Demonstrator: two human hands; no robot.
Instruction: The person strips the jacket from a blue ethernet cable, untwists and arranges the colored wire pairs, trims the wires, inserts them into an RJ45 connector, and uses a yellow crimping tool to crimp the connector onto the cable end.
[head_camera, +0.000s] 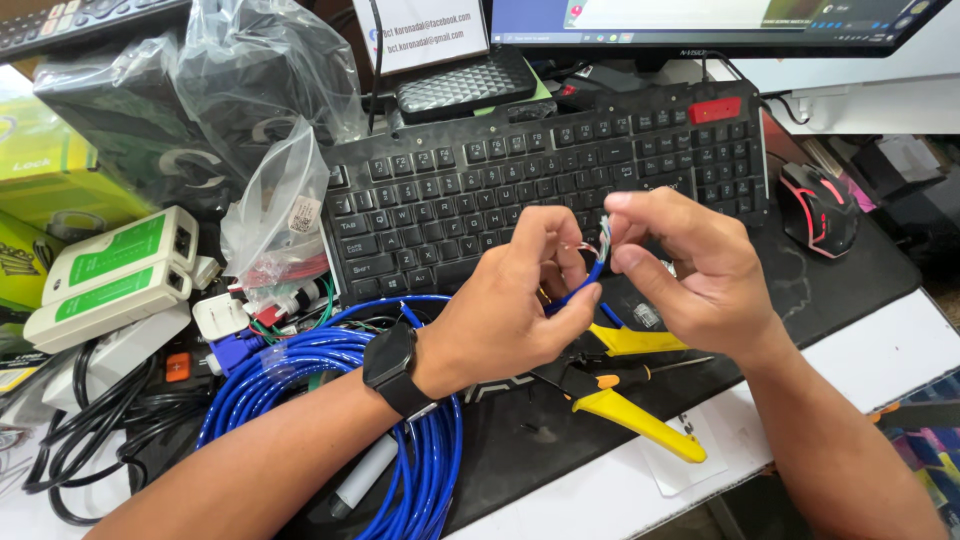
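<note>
Pinching the blue cable (578, 290) end, my left hand (520, 300) steadies it. My right hand (690, 270) fingertips grip its fanned wires (603, 232), keeping them separate above the keyboard (480, 190).

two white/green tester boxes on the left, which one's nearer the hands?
The lower tester box, the one toward the desk's front edge. The upper tester box sits behind it, toward the plastic bags. Both hands hold the blue cable end.

The left hand (520, 300) pinched the end of a blue cable (585, 278) while the right hand (690, 270) gripped its splayed thin wires (603, 232) over a black keyboard (540, 180). A yellow-handled crimping tool (630, 400) lay at six o'clock of the hands, the blue cable coil (330, 400) at eight o'clock, and a black-and-red mouse (818, 208) at two o'clock.
</note>
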